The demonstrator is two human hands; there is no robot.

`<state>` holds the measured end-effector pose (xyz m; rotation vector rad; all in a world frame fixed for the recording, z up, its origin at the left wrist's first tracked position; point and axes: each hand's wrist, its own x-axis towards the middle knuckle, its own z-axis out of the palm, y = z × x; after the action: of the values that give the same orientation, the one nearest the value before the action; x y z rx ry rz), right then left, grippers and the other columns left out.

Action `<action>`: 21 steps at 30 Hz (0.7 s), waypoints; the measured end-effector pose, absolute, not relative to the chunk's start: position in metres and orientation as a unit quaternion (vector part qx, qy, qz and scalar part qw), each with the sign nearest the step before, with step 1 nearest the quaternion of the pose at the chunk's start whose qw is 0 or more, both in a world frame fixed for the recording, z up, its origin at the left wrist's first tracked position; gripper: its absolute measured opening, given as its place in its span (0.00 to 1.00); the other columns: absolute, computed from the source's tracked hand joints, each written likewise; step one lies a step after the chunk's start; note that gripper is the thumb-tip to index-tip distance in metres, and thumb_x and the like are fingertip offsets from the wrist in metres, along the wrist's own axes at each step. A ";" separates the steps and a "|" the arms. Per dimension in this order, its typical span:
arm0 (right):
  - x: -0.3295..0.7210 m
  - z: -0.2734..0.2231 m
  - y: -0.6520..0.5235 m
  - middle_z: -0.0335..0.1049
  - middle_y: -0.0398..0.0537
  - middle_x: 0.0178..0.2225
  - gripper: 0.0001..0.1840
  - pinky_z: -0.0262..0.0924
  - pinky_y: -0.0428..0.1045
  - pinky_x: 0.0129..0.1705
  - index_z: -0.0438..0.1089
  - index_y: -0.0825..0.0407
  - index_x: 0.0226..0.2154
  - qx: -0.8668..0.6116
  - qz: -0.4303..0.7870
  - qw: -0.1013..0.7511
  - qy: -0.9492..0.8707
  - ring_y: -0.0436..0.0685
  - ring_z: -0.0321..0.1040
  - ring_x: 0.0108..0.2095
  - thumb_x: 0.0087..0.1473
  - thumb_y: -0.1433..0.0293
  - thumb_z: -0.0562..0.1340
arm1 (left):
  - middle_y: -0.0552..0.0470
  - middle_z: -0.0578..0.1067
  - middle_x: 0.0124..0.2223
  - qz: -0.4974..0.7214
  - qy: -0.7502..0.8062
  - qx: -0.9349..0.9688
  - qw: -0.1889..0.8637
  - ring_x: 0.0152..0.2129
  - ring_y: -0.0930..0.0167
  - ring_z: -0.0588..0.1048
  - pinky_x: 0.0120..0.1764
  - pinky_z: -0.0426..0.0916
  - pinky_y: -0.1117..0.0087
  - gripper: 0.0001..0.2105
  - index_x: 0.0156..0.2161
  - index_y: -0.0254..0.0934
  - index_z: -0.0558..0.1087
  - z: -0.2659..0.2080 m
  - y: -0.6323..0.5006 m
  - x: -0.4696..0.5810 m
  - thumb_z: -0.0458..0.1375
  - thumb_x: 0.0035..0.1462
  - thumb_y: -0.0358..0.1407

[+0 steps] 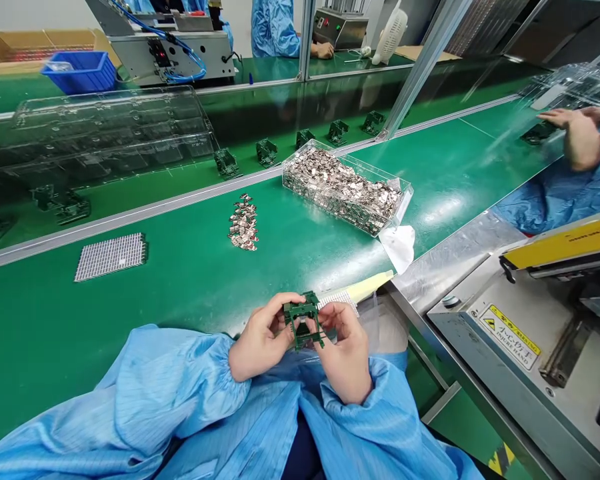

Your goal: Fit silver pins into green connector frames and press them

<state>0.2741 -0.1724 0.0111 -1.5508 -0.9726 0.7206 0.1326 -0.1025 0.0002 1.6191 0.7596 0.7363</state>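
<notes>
Both my hands hold one dark green plastic frame (306,308) just over the near edge of the green bench. My left hand (263,337) pinches its left side between thumb and fingers. On the right side, my right hand (347,347) grips it, the fingertips partly hidden behind the part. Beyond my right hand lies a white gridded sheet (350,301) beside a yellow strip (373,287). A loose pile of small metal pieces (243,223) rests on the bench ahead. Past it, a clear plastic box (347,187) is filled with many more of them.
Another gridded sheet (111,257) lies at left. Several green frames (267,153) line the far belt, near clear trays (110,127). A machine (530,333) with a hand-injury label stands at right. A co-worker's hands (580,130) work at the upper right.
</notes>
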 end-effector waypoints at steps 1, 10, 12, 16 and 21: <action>0.274 0.011 -0.173 0.69 0.44 0.30 0.08 0.66 0.48 0.30 0.66 0.49 0.34 -0.654 0.311 0.557 -0.406 0.54 0.67 0.29 0.52 0.66 0.65 | 0.50 0.75 0.38 0.320 0.326 0.687 0.565 0.26 0.74 0.71 0.28 0.66 0.76 0.13 0.50 0.38 0.69 0.000 -0.103 0.133 0.56 0.61 0.37; 0.274 0.010 -0.172 0.67 0.43 0.29 0.14 0.62 0.45 0.26 0.66 0.50 0.32 -0.596 0.429 0.599 -0.319 0.51 0.64 0.25 0.47 0.64 0.69 | 0.52 0.75 0.32 0.318 0.346 0.687 0.555 0.25 0.73 0.71 0.27 0.65 0.76 0.13 0.49 0.38 0.70 0.003 -0.107 0.134 0.56 0.60 0.37; 0.273 0.010 -0.170 0.66 0.42 0.27 0.14 0.60 0.44 0.25 0.65 0.50 0.30 -0.585 0.437 0.609 -0.310 0.50 0.62 0.24 0.46 0.65 0.70 | 0.52 0.75 0.33 0.318 0.351 0.687 0.552 0.25 0.73 0.72 0.28 0.65 0.76 0.12 0.48 0.38 0.70 0.005 -0.107 0.134 0.57 0.59 0.36; 0.271 0.012 -0.169 0.64 0.41 0.24 0.17 0.60 0.45 0.26 0.59 0.49 0.26 -0.567 0.450 0.620 -0.304 0.50 0.61 0.24 0.44 0.64 0.70 | 0.52 0.76 0.34 0.319 0.359 0.682 0.552 0.24 0.74 0.71 0.28 0.65 0.76 0.12 0.47 0.37 0.72 0.010 -0.108 0.135 0.58 0.56 0.32; 0.272 0.013 -0.172 0.64 0.40 0.23 0.22 0.60 0.46 0.26 0.54 0.48 0.24 -0.544 0.466 0.627 -0.306 0.51 0.60 0.24 0.44 0.62 0.69 | 0.52 0.75 0.34 0.315 0.358 0.686 0.550 0.26 0.74 0.71 0.29 0.66 0.76 0.12 0.46 0.38 0.72 0.013 -0.110 0.136 0.58 0.56 0.32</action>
<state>0.2720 -0.1722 0.0129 -1.2465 -0.7020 1.0679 0.1363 -0.1105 0.0129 1.6243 0.8469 0.7454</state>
